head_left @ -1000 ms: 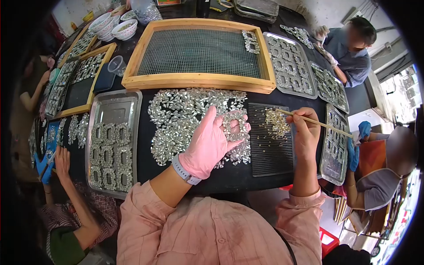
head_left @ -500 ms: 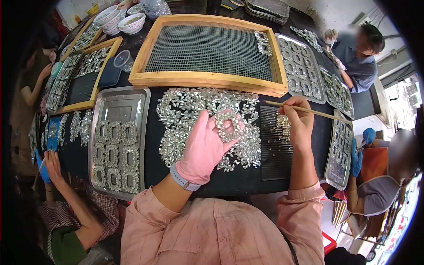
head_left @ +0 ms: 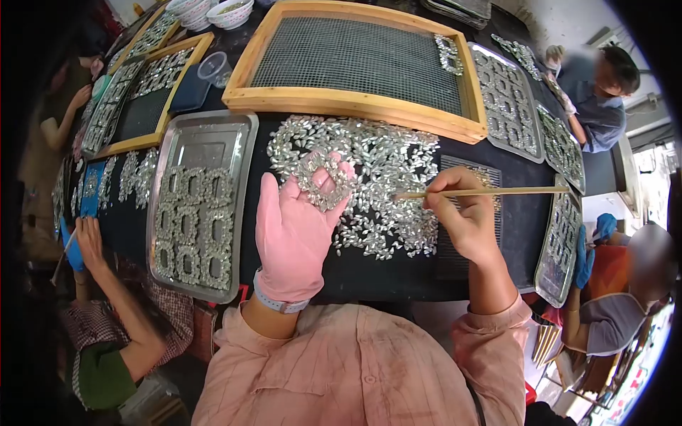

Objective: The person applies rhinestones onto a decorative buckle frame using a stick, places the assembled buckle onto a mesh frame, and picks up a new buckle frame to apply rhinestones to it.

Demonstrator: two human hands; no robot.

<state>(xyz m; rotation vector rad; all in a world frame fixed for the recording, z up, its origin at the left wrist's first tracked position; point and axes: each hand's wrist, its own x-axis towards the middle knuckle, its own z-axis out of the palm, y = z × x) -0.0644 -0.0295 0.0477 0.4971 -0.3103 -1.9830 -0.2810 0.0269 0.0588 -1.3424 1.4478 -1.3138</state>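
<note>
My left hand (head_left: 291, 245), in a pink glove, is palm up and holds a small crystal-studded frame (head_left: 308, 177) with an open centre on its fingers. Between the thumb and fingers of my bare right hand (head_left: 465, 219) is a thin wooden stick (head_left: 526, 190), lying nearly level. Its darker tip points left, over a pile of loose clear teardrop stones (head_left: 398, 224); whether it touches one I cannot tell. Partly under my right hand lies a black ribbed tray (head_left: 455, 267) with small gold-coloured pieces, mostly hidden now.
A metal tray (head_left: 202, 138) at left holds several finished-looking crystal frames. Behind the stones stands a wood-edged mesh screen (head_left: 355, 113). More loaded trays (head_left: 508, 106) line the right. Co-workers sit on both sides; one at left (head_left: 106, 305) wears a blue glove. Bowls (head_left: 231, 14) stand at the back.
My right hand has moved left and down from above the ribbed tray, bringing the stick's tip over the loose stones. My left hand has shifted left with the crystal frame. The view has tilted.
</note>
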